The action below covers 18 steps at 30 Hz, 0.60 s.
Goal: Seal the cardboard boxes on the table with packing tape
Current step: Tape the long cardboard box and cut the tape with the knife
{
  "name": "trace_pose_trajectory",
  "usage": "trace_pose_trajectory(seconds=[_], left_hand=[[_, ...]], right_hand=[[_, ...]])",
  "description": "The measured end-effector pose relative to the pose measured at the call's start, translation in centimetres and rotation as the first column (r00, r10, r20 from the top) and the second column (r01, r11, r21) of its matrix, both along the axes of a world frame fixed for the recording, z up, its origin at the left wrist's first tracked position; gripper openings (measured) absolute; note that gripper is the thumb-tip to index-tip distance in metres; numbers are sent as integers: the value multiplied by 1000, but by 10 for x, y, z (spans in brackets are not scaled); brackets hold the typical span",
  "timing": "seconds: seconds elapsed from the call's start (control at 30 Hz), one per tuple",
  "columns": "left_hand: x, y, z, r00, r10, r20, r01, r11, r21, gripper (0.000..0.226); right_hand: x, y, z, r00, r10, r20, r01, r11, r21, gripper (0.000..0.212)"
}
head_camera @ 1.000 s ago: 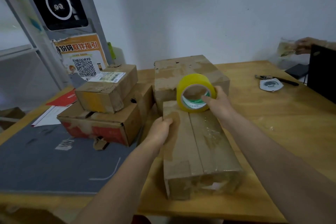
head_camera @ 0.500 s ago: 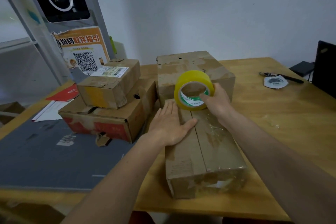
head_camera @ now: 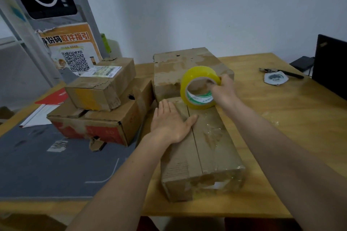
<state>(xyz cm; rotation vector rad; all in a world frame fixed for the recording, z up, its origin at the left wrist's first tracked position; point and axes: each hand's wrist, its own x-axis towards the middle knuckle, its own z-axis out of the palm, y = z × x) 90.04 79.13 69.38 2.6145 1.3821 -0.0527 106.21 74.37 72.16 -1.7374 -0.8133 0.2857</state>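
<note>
Cardboard, brown: one long box [head_camera: 202,148] at the near edge of the wooden table [head_camera: 281,137], its centre seam facing up, with the left hand [head_camera: 170,120] lying flat on its far end, fingers straight and spread. Yellow tape roll [head_camera: 200,87] standing on edge at that box's far end, gripped by the right hand [head_camera: 223,90], fingers through the core and thumb over the rim. Further stock: a larger box [head_camera: 180,67] just behind, two stacked boxes [head_camera: 101,103] to the left beside a grey mat [head_camera: 47,165].
</note>
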Motion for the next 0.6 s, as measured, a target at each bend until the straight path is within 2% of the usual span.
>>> trace_pose_trajectory(seconds=[0.17, 0.47, 0.6], left_hand=[[1, -1, 0, 999, -39, -26, 39, 999, 14, 96], [-2, -1, -1, 998, -53, -18, 53, 999, 9, 98], [-4, -2, 1, 998, -54, -10, 54, 998, -17, 101]], right_hand=[[18, -18, 5, 1000, -1, 6, 1, 1000, 15, 16], [34, -33, 17, 974, 4, 228, 22, 994, -112, 15], [47, -38, 22, 937, -39, 347, 100, 982, -162, 31]])
